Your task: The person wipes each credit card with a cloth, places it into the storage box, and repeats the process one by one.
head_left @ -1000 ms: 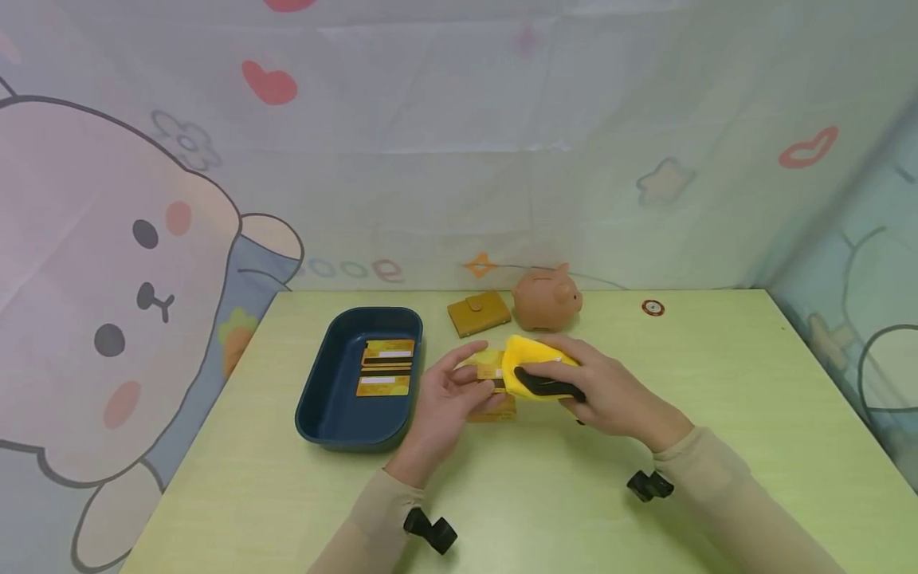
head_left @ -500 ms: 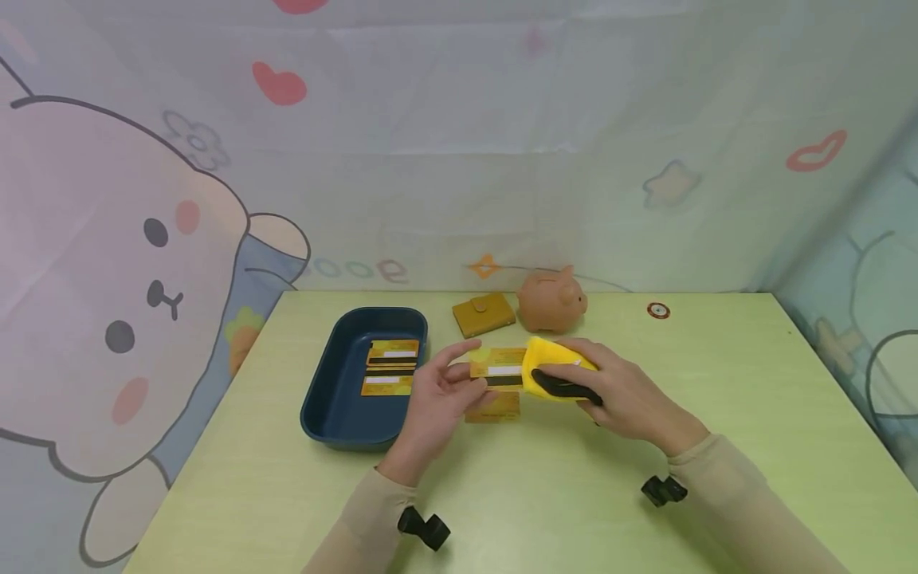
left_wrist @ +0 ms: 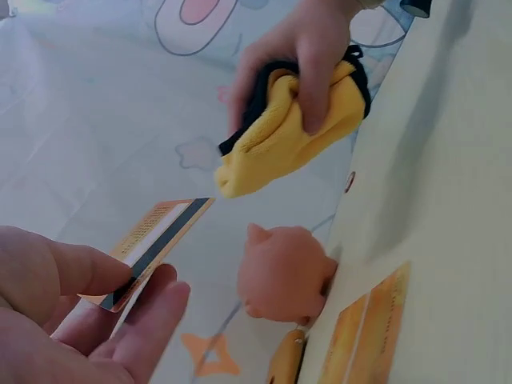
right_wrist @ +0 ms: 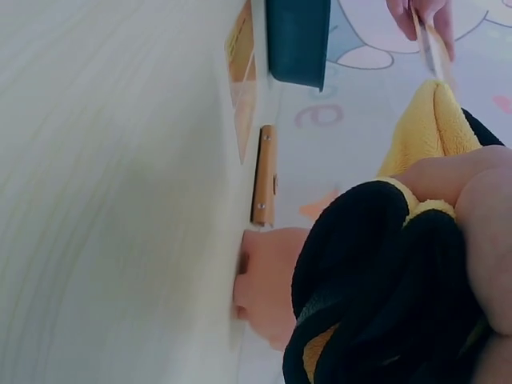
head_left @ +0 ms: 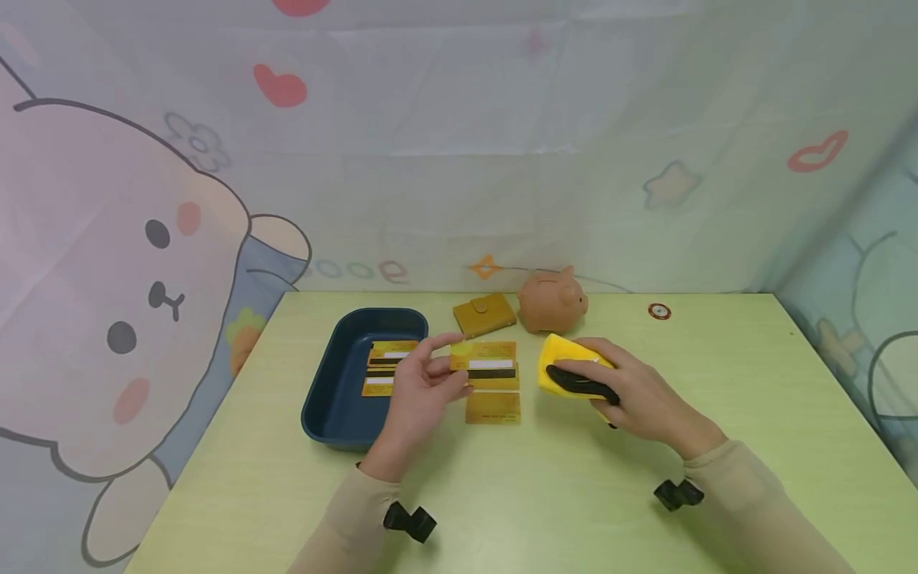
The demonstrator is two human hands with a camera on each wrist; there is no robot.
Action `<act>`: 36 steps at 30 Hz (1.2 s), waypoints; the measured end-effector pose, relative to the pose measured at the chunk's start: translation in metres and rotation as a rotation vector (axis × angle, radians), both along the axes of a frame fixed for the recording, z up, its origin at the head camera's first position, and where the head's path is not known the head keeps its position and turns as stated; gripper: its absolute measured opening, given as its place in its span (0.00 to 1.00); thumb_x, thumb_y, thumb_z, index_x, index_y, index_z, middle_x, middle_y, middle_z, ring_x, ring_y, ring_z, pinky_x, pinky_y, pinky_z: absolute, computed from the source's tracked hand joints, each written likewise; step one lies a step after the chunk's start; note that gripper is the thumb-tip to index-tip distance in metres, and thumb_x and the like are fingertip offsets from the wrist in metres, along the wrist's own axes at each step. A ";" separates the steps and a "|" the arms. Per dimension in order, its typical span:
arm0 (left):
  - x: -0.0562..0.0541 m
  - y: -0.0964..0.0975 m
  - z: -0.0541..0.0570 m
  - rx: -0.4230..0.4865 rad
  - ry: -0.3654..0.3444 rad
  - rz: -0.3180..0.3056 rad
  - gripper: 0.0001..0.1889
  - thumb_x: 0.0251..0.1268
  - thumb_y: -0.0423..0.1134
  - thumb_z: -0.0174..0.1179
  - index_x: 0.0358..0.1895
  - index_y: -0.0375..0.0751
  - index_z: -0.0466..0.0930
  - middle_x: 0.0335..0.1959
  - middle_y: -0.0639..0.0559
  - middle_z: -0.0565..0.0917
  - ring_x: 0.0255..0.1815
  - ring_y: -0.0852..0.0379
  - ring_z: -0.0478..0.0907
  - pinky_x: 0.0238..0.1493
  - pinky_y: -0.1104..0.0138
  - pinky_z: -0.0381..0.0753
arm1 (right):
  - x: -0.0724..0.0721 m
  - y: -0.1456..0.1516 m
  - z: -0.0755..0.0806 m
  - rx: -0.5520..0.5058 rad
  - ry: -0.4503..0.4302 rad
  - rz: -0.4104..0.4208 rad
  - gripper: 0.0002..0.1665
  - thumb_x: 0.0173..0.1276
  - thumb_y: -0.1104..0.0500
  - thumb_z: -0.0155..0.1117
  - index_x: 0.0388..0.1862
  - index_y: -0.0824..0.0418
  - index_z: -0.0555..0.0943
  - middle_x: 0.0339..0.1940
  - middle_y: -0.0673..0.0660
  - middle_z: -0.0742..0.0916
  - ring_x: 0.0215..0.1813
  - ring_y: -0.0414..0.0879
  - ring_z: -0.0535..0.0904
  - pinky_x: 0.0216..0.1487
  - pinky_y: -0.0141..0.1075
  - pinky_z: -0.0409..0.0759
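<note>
My left hand [head_left: 421, 381] pinches a gold bank card [head_left: 495, 365] between thumb and fingers, above the table. The card's black stripe and white strip show in the left wrist view, where it is tilted. My right hand [head_left: 634, 391] grips a folded yellow and black cloth [head_left: 574, 367], held apart from the card on its right. In the right wrist view the cloth [right_wrist: 432, 128] bunches under the fingers. Beneath the held card, gold cards [left_wrist: 368, 328] lie on the table, partly hidden in the head view.
A dark blue tray [head_left: 326, 410] stands at the left with gold cards [head_left: 378, 386] inside. Toward the back sit a mustard card wallet [head_left: 484, 315], a pink piggy bank [head_left: 551, 302] and a small round red and white disc [head_left: 659, 311]. A printed curtain [head_left: 445, 143] hangs behind the table.
The cloth, which covered part of the held card, has slid off it to the right. My left hand has moved left with the card, which now shows fully beyond the fingers.
</note>
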State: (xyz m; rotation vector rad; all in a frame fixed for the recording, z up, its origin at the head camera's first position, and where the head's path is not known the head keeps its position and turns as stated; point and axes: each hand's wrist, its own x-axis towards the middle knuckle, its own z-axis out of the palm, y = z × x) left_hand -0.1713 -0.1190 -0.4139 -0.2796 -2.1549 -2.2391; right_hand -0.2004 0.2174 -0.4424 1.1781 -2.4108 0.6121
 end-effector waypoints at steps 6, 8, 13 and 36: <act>-0.004 -0.025 0.017 -0.119 0.056 0.091 0.25 0.70 0.22 0.64 0.68 0.41 0.78 0.31 0.41 0.87 0.34 0.53 0.81 0.40 0.69 0.85 | 0.002 0.005 -0.002 0.017 -0.013 -0.027 0.48 0.53 0.73 0.80 0.72 0.45 0.79 0.69 0.59 0.78 0.60 0.54 0.79 0.48 0.51 0.88; -0.006 -0.036 0.022 -0.138 0.056 0.108 0.25 0.71 0.23 0.63 0.69 0.42 0.77 0.44 0.37 0.90 0.39 0.52 0.84 0.40 0.68 0.85 | 0.003 0.006 -0.002 0.017 -0.018 -0.030 0.48 0.52 0.73 0.80 0.72 0.46 0.79 0.69 0.59 0.78 0.59 0.54 0.79 0.47 0.51 0.88; -0.013 -0.062 0.035 -0.160 0.023 0.125 0.26 0.72 0.23 0.62 0.71 0.40 0.75 0.57 0.34 0.86 0.48 0.54 0.88 0.49 0.63 0.90 | 0.004 0.009 -0.001 0.019 -0.028 -0.039 0.50 0.51 0.75 0.80 0.72 0.46 0.78 0.68 0.59 0.78 0.58 0.55 0.79 0.46 0.51 0.88; -0.036 -0.143 0.025 -0.398 -0.155 0.148 0.30 0.74 0.26 0.62 0.77 0.32 0.68 0.56 0.29 0.78 0.51 0.47 0.85 0.52 0.62 0.90 | 0.004 0.016 -0.006 0.012 -0.036 -0.044 0.49 0.52 0.74 0.79 0.72 0.45 0.79 0.68 0.58 0.79 0.59 0.53 0.80 0.46 0.50 0.87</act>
